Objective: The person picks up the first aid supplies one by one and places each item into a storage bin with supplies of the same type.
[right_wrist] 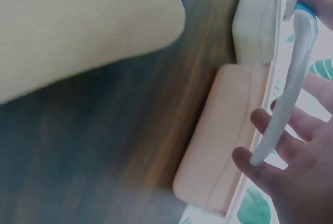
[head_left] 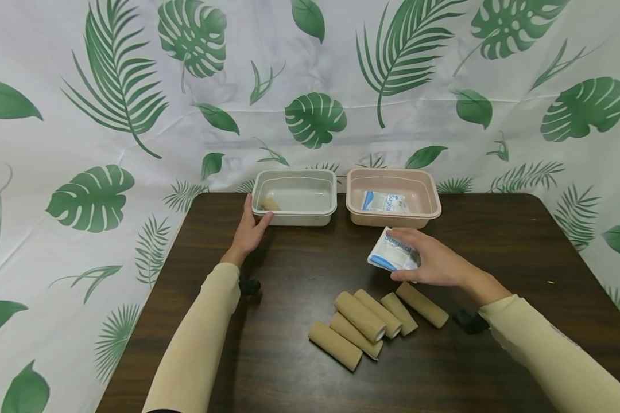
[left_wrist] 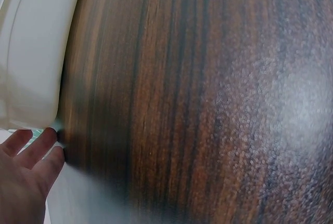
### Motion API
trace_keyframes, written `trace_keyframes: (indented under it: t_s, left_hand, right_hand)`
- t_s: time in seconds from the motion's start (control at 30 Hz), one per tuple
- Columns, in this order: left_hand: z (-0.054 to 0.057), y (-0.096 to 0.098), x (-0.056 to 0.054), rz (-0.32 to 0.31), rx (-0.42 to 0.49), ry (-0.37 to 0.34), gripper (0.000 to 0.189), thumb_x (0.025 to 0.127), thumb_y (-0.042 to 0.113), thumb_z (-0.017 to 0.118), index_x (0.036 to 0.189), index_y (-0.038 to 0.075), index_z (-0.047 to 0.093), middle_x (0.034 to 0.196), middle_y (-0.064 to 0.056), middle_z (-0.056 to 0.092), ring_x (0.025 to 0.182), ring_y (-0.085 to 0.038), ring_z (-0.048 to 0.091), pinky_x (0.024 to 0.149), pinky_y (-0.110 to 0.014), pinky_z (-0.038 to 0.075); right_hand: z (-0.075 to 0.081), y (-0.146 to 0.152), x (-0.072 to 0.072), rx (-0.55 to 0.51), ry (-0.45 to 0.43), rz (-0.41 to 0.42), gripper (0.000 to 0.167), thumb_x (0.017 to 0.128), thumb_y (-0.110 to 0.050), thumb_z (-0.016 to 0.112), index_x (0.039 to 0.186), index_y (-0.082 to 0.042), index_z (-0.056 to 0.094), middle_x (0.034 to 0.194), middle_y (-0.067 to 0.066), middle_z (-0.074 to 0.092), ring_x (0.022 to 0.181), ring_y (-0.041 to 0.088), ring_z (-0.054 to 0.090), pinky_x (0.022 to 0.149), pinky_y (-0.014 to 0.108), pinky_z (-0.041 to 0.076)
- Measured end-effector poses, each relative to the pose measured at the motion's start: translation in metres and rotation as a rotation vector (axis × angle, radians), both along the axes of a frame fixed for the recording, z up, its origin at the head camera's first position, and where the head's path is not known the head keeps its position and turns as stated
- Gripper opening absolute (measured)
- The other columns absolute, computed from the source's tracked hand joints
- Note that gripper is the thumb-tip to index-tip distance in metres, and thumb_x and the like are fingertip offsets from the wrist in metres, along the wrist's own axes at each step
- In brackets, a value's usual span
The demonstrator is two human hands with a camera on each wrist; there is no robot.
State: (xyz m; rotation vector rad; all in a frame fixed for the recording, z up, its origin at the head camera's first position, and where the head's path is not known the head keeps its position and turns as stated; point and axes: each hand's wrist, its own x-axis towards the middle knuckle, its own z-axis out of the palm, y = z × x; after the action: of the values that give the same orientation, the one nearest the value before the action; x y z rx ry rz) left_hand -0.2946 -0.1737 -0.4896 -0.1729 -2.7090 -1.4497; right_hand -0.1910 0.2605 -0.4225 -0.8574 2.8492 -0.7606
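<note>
My right hand (head_left: 434,261) pinches a white packet (head_left: 390,252) printed "Surgical" with a blue band, held above the table in front of the pink bin (head_left: 392,220). In the right wrist view the packet (right_wrist: 291,83) shows edge-on between thumb and fingers. A similar packet (head_left: 384,201) lies inside the pink bin. My left hand (head_left: 248,232) rests at the near left corner of the whitish bin (head_left: 299,219), its fingers fairly straight in the left wrist view. One brown cardboard tube (head_left: 271,203) lies in that bin, partly hidden by its wall.
Several brown cardboard tubes (head_left: 361,316) lie in a loose cluster on the dark wooden table (head_left: 268,344), just below the right hand. Both bins stand side by side at the table's back edge, against a white leaf-print cloth (head_left: 268,126).
</note>
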Motion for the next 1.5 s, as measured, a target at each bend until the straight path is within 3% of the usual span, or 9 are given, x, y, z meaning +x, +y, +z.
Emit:
trace_keyframes:
  t_s: [0.17, 0.4, 0.7, 1.03, 1.5]
  left_hand:
    - [0.001, 0.001, 0.0, -0.002, 0.005, 0.003, 0.083, 0.102, 0.046, 0.048, 0.158, 0.019, -0.007, 0.164, -0.009, 0.004, 0.148, -0.027, 0.012, 0.116, -0.048, 0.016]
    - [0.001, 0.002, 0.0, 0.008, 0.001, 0.004, 0.082, 0.102, 0.045, 0.048, 0.158, 0.017, -0.006, 0.163, -0.011, 0.006, 0.148, -0.027, 0.013, 0.115, -0.047, 0.017]
    - [-0.001, 0.002, 0.0, 0.017, 0.002, 0.008, 0.083, 0.102, 0.044, 0.049, 0.158, 0.016, -0.005, 0.163, -0.013, 0.008, 0.147, -0.028, 0.015, 0.115, -0.047, 0.017]
    - [-0.003, 0.0, -0.001, 0.021, -0.008, 0.003, 0.083, 0.102, 0.044, 0.049, 0.158, 0.018, -0.005, 0.163, -0.012, 0.009, 0.147, -0.028, 0.016, 0.115, -0.048, 0.018]
    - [-0.005, 0.001, -0.005, 0.015, -0.009, 0.008, 0.083, 0.102, 0.043, 0.05, 0.158, 0.018, -0.006, 0.163, -0.013, 0.01, 0.147, -0.029, 0.016, 0.115, -0.048, 0.018]
  right_hand:
    - [0.008, 0.001, -0.014, 0.002, 0.027, -0.035, 0.092, 0.078, -0.05, 0.08, 0.15, -0.011, 0.04, 0.152, 0.019, 0.035, 0.124, 0.036, 0.045, 0.089, 0.052, 0.04]
    - [0.013, 0.006, -0.038, 0.013, 0.089, -0.106, 0.09, 0.078, -0.043, 0.082, 0.149, -0.006, 0.04, 0.153, 0.024, 0.031, 0.131, 0.043, 0.038, 0.091, 0.056, 0.039]
    - [0.005, 0.014, -0.065, 0.019, 0.071, -0.265, 0.091, 0.08, -0.043, 0.08, 0.151, -0.007, 0.036, 0.154, 0.022, 0.03, 0.12, 0.039, 0.043, 0.09, 0.057, 0.038]
    - [-0.003, 0.011, -0.086, -0.035, 0.048, -0.389, 0.093, 0.082, -0.044, 0.078, 0.154, -0.008, 0.031, 0.156, 0.023, 0.025, 0.137, 0.045, 0.03, 0.104, 0.064, 0.027]
    - [-0.019, 0.001, -0.1, -0.122, 0.136, -0.603, 0.092, 0.083, -0.051, 0.073, 0.151, -0.004, 0.034, 0.155, 0.024, 0.027, 0.137, 0.044, 0.029, 0.107, 0.062, 0.024]
